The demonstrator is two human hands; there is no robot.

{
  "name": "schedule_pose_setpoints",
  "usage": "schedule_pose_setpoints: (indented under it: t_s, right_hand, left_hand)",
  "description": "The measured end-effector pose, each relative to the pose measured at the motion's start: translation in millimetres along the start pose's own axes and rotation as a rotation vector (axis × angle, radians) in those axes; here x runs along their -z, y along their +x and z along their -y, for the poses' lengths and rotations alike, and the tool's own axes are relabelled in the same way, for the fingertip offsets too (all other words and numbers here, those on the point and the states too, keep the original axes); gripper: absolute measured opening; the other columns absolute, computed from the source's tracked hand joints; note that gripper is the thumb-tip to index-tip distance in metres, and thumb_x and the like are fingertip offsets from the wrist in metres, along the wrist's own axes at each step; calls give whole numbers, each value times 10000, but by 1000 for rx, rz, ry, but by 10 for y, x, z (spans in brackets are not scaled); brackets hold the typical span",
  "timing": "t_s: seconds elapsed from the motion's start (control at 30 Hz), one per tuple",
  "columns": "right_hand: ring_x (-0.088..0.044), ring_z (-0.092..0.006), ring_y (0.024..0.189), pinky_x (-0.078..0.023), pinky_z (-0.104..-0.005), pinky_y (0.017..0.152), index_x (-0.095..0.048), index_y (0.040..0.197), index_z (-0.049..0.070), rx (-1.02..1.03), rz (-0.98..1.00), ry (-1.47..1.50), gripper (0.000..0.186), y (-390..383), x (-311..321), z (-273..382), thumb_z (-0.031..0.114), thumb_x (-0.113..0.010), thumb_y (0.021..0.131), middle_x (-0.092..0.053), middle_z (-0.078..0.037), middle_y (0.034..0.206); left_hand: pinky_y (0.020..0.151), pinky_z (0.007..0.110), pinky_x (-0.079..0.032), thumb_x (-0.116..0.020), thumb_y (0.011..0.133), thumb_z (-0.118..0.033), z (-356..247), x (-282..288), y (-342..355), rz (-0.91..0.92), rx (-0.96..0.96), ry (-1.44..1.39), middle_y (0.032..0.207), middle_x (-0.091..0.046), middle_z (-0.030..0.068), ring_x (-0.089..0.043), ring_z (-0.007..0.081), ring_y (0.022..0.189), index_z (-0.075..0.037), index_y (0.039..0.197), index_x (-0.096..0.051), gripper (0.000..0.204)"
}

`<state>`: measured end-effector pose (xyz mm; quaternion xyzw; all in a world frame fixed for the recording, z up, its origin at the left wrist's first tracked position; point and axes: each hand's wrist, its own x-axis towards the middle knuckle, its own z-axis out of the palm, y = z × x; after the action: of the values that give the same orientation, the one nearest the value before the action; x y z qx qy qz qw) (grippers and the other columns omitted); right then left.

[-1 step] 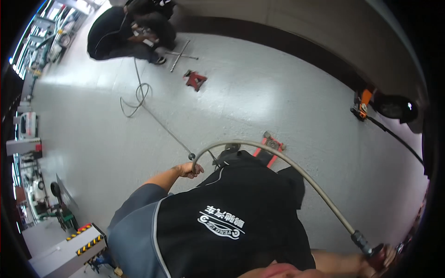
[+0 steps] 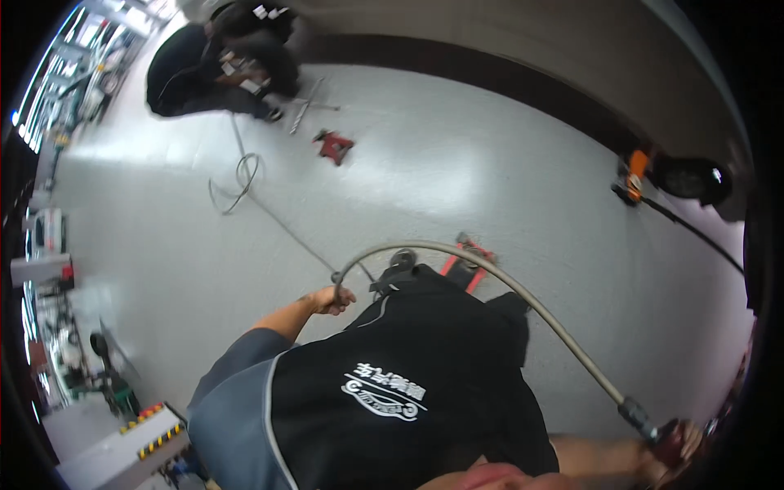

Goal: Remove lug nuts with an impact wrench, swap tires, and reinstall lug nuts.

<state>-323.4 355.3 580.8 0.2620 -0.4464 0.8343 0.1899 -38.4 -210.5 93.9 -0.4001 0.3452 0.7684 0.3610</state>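
Observation:
A beige hose (image 2: 523,292) arches across my body. My left hand (image 2: 331,300) is closed round its bent part at my left side. At the lower right, my right hand (image 2: 679,447) grips a dark red handle (image 2: 668,437) joined to the hose by a metal fitting (image 2: 630,415). A thin grey line (image 2: 290,229) runs from beside my left hand across the floor into a loose coil near the crouching people. Below me a red floor jack (image 2: 453,274) lies beside my legs.
Crouching figures in dark clothing (image 2: 184,73) are at the upper left, beside a cross wrench (image 2: 306,108) and red jack stand (image 2: 335,147). A vehicle (image 2: 539,33) spans the top. An orange jack (image 2: 633,175) stands by its wheel (image 2: 686,181). Equipment (image 2: 147,433) lines the left side.
The view has shifted slightly and blurred, with the floor items appearing a little further left. Both my hands keep their holds.

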Motion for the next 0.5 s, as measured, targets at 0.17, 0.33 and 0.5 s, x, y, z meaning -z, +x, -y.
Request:
schedule_pose_setpoints:
  t_s: [0.17, 0.33, 0.5]
  right_hand:
    - [-325, -130, 733, -291, -298, 699, -407, 1153, 7, -81, 35, 77, 316, 370, 1425, 139, 197, -515, 925, -327, -20, 805]
    - [-541, -119, 734, -461, -291, 624, -553, 1097, 66, -393, -425, -100, 329, 844, 2417, 146, 360, -516, 954, -546, -12, 834]
    - [-553, -107, 615, -475, -264, 582, -587, 906, 48, -260, -371, -535, 171, 1492, 3126, 58, 215, -608, 873, -549, -17, 705]
  left_hand:
    - [485, 310, -417, -489, 890, -452, -245, -1516, 194, -472, -105, 670, 637, -548, 66, -498, 173, 516, -19, 857, -583, 444]
    - [518, 328, -420, -475, 886, -517, -942, -2570, 1150, -473, -249, 526, 709, -556, 75, -502, 180, 577, -6, 932, -582, 524]
    - [560, 351, -422, -458, 881, -599, -1362, -3465, 2068, -466, -266, 86, 798, -567, 88, -508, 190, 654, 11, 1027, -581, 639]
